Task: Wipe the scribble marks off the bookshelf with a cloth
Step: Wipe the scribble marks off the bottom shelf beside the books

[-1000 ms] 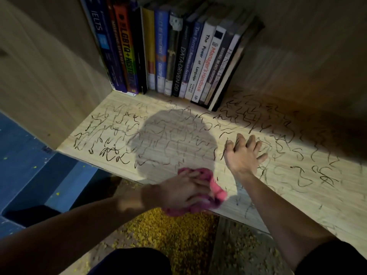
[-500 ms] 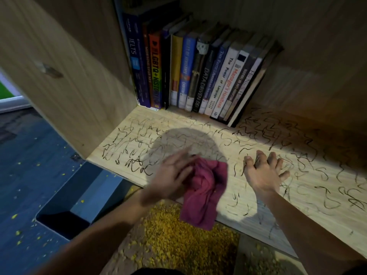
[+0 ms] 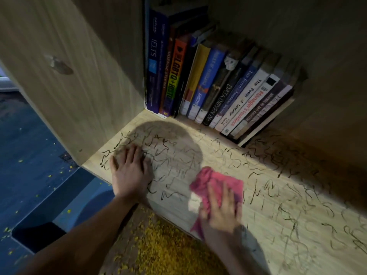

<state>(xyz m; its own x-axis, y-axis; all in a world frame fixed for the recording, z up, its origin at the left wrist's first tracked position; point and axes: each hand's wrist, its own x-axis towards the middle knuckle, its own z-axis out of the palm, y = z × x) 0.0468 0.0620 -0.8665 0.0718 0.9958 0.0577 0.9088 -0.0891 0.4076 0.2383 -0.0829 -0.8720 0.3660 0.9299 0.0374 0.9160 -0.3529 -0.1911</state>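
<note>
Presses pink cloth [image 3: 218,178] flat under right hand [image 3: 220,211], left hand [image 3: 130,173] splayed on shelf [image 3: 178,211], both grips wide; may smear scribble marks [image 3: 167,195] through loose bunching.

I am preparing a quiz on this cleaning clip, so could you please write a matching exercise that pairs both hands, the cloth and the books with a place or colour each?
Things:
1. left hand
2. right hand
3. cloth
4. books

Places and colours:
a. pink
b. leaning at the back of the shelf
c. flat on the cloth
d. flat on the shelf by the side wall

Pairs: 1-d, 2-c, 3-a, 4-b.
</note>
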